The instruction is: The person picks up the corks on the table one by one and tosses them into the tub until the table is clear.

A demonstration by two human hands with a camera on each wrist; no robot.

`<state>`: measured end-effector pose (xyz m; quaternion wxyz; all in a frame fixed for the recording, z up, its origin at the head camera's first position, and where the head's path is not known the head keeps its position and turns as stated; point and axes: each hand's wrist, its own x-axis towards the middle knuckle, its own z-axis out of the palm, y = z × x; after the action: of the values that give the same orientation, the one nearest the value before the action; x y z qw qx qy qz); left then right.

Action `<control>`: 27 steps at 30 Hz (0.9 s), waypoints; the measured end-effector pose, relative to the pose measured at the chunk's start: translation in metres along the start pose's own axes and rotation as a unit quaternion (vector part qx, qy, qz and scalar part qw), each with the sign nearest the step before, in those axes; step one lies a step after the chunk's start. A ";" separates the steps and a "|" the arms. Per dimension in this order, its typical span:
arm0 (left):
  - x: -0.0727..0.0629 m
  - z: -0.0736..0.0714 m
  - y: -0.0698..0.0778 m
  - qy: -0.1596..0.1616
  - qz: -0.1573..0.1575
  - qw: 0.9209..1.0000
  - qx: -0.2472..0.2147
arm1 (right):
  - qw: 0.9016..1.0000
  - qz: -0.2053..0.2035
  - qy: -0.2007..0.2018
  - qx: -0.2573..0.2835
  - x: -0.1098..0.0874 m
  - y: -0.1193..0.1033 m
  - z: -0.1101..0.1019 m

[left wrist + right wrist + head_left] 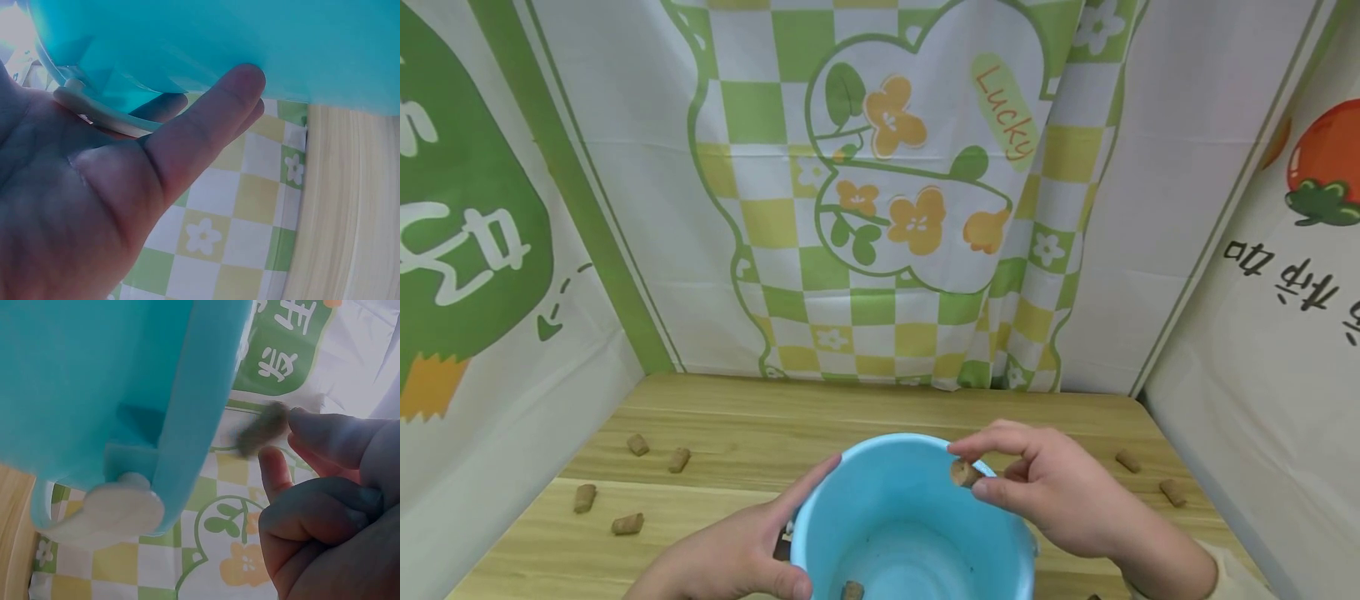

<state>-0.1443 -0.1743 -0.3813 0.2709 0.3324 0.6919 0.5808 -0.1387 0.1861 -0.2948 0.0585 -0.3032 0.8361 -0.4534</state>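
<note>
A light blue bucket (917, 500) stands at the front of the table, its opening facing up. My left hand (737, 533) rests against its left outer side, fingers fairly straight along the wall below the rim. In the left wrist view one finger (212, 119) presses flat on the wall beside the white handle. Over the bucket's right rim is my right hand (1052, 483), thumb and forefinger apart. A cork (964, 473) is at those fingertips, blurred in the right wrist view while the hand (331, 506) stays sharp. Another cork (852, 591) lies on the bucket's floor.
Several loose corks, such as this one (627, 524), lie on the wooden table (715, 417) to the left. At the right edge are two more corks, one farther back (1127, 460) and one nearer (1172, 492). Patterned curtains (902, 317) enclose the back and sides.
</note>
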 end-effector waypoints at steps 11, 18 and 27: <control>-0.001 0.001 0.000 0.003 -0.002 1.000 0.004 | 1.000 0.026 0.015 -0.006 -0.002 -0.001 -0.002; -0.002 0.000 0.001 0.006 -0.003 1.000 0.013 | 0.999 0.040 0.027 -0.020 -0.006 0.000 -0.007; -0.002 -0.001 0.000 0.008 0.007 1.000 0.022 | 0.995 0.078 0.051 -0.031 -0.008 0.004 -0.018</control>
<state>-0.1438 -0.1760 -0.3813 0.2542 0.3387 0.7045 0.5695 -0.1405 0.2055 -0.2885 0.0417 -0.2150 0.8728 -0.4363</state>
